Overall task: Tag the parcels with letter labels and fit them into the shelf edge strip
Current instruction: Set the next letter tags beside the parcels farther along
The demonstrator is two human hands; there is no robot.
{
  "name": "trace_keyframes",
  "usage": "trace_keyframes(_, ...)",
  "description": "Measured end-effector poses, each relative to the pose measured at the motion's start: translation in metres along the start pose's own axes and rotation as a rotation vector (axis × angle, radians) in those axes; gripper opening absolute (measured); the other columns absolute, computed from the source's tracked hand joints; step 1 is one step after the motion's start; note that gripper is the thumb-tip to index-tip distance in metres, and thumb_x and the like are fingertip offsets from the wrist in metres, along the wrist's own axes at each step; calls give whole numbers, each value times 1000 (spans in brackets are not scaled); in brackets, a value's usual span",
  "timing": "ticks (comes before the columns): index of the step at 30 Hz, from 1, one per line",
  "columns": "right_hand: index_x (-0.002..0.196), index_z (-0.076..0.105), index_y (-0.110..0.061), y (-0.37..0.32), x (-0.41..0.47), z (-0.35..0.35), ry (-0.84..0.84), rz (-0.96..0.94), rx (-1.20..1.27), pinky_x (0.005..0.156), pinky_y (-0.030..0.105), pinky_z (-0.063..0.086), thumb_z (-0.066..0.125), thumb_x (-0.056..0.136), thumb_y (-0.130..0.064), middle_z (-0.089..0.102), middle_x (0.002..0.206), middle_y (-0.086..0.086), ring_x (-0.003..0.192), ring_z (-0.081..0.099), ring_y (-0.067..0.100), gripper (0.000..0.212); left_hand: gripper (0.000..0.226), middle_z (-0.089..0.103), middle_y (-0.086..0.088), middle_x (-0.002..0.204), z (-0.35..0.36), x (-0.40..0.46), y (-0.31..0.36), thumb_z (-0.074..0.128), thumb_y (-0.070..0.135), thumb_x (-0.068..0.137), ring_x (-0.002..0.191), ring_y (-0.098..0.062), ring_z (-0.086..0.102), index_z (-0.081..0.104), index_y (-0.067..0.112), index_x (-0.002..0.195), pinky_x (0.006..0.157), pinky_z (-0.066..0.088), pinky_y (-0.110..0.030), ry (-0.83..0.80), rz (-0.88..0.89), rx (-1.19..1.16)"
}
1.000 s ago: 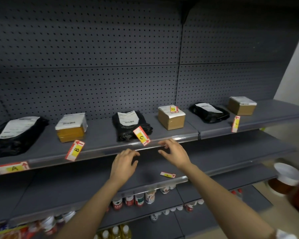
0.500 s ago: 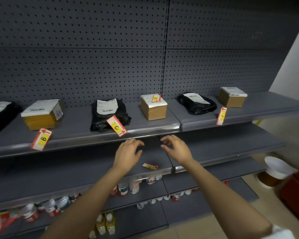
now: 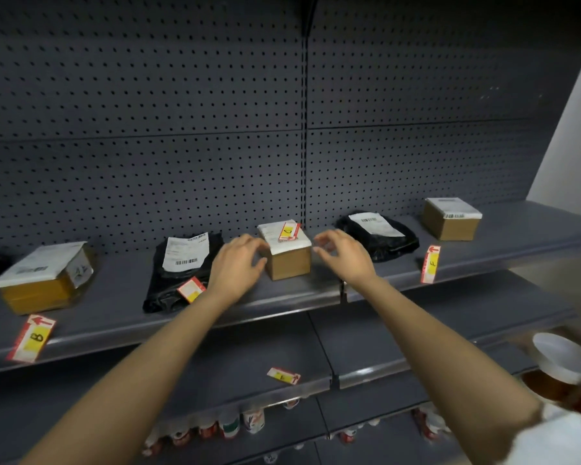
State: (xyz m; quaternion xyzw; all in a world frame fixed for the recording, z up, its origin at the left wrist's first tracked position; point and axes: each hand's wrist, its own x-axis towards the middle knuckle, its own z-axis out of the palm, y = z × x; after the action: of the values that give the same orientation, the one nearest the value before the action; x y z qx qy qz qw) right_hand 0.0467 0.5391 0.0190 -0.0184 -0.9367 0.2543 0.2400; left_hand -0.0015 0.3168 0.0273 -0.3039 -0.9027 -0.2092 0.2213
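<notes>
Small box [image 3: 287, 255] sits between both hands; left hand [image 3: 237, 266] touching its side, right hand [image 3: 344, 255] just beside. Fingers spread, holding nothing.

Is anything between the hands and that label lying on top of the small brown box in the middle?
Nothing visible. The left hand and right hand flank the small box, both empty, and the label lies uncovered on its top.

Shelf-edge labels read "B" [image 3: 34, 337] and "F" [image 3: 430, 264]; others unreadable.
</notes>
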Motion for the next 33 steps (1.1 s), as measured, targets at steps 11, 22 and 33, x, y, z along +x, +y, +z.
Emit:
trace_keyframes(11, 112, 59, -23, 39, 119, 22, -224, 72, -30, 87, 35, 46, 51, 80, -67, 66, 117, -1, 108, 60, 21, 55, 23, 63, -3, 109, 39, 99, 15, 55, 18, 87, 101, -22, 57, 60, 21, 108, 85, 45, -36, 73, -185, 78)
trace_keyframes(22, 90, 58, -26, 42, 145, 41, -312, 124, 115, 72, 31, 44, 64, 79, -51, 67, 102, -4, 96, 62, 18, 29, 24, 63, -6, 105, 52, 98, 13, 55, 19, 85, 101, -26, 57, 61, 19, 108, 84, 45, -36, 79, -316, 116)
trace_keyframes(33, 75, 49, -26, 25, 100, -1, -82, 90, 691, 87, 47, 55, 63, 87, -25, 73, 86, 6, 84, 70, 19, 18, 21, 63, -8, 100, 39, 47, 37, 56, 20, 86, 98, -29, 56, 60, 18, 107, 82, 45, -38, 129, -251, 92)
